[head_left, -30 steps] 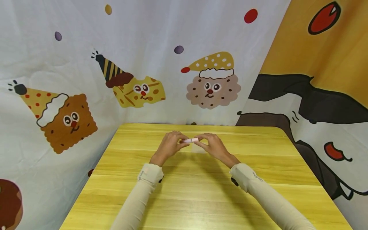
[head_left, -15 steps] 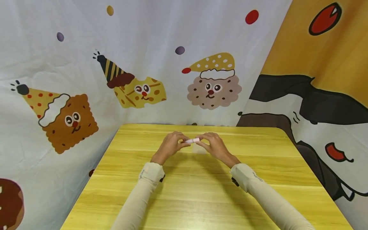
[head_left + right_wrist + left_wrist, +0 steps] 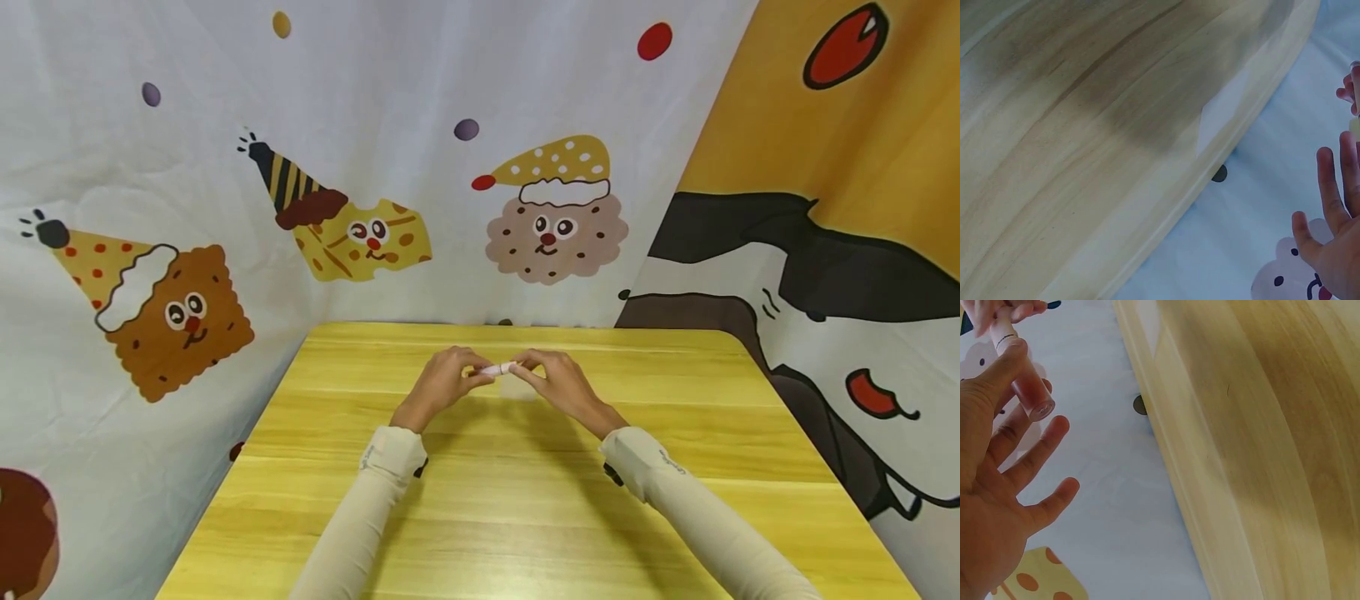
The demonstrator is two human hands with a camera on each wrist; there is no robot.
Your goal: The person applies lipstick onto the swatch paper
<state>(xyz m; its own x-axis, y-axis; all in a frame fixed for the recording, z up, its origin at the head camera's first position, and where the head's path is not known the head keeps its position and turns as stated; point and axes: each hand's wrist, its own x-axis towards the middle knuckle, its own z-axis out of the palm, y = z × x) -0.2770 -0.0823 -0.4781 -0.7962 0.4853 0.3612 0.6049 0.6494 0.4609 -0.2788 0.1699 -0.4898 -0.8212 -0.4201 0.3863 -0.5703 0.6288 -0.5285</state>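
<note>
A lip gloss tube point(image 3: 491, 370) is held between both hands above the far part of the table. My left hand point(image 3: 446, 377) pinches its clear, pinkish-red body point(image 3: 1034, 394) with thumb and fingers, the round base facing the left wrist camera. The other fingers of that hand spread away from it. At the opposite end, my right hand point(image 3: 558, 382) pinches the pale cap point(image 3: 507, 367) and partly covers it. In the right wrist view the right hand point(image 3: 1338, 240) is cut off by the frame edge, its outer fingers extended.
A small whitish square point(image 3: 517, 387) lies on the wooden table point(image 3: 495, 517) beneath the hands. Behind the table's far edge hangs a white curtain point(image 3: 405, 100) printed with cartoon snacks. Light sleeves point(image 3: 356, 525) cover both forearms.
The right fingers have shifted on the cap and cover more of it. Both hands stay in nearly the same place with the tube between them.
</note>
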